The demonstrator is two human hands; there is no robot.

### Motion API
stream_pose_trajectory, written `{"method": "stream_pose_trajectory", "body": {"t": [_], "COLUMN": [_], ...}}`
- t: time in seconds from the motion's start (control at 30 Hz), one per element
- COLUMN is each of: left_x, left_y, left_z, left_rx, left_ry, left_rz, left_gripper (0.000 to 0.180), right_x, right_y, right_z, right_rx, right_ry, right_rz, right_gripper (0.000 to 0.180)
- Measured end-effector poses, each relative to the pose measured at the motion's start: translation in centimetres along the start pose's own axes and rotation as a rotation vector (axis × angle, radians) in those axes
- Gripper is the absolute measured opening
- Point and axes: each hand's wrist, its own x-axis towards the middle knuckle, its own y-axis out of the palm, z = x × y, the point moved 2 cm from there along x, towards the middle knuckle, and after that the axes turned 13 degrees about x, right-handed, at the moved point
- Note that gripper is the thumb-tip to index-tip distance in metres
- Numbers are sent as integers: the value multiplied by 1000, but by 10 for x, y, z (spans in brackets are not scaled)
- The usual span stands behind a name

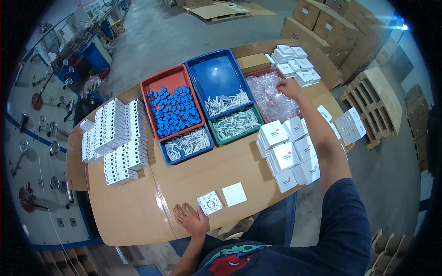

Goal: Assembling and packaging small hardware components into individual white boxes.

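Observation:
My left hand (pixel 191 221) lies with fingers spread on the cardboard tabletop (pixel 138 207). Its thumb is beside a white square plate with a round moulded frame (pixel 210 203). A plain white square plate (pixel 234 194) rests just to the right of that one. Across the table, my right hand (pixel 289 88) is over a red tray (pixel 262 72) of crumpled clear plastic bags (pixel 272 97). Its fingers are curled together at the bags; what is between them, if anything, I cannot make out.
Red tray (pixel 146 85) holds small blue parts. Blue (pixel 214 69), green (pixel 230 140) and small blue trays (pixel 172 162) hold white pieces. White boxes stand stacked left (pixel 124 142), right (pixel 287 154) and far right (pixel 297 64). A wooden pallet (pixel 372 103) stands beyond.

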Motion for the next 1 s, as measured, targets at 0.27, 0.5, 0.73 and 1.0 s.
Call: {"method": "stream_pose_trajectory", "body": {"t": [0.27, 0.5, 0.73, 1.0], "left_x": [-14, 27, 32, 7], "left_y": [0, -57, -136, -124], "left_z": [22, -43, -133, -101], "left_rx": [-447, -1060, -1623, -1458], "left_ry": [-65, 38, 64, -28], "left_rz": [-106, 213, 389, 376], "left_gripper": [56, 41, 29, 13], "right_x": [-64, -215, -350, -385], "right_y": [1, 40, 144, 180], "right_z": [86, 224, 265, 271], "right_rx": [414, 793, 1197, 1180], "right_ry": [140, 130, 291, 379], "right_rz": [22, 91, 137, 266], "right_gripper": [19, 20, 15, 16]}}
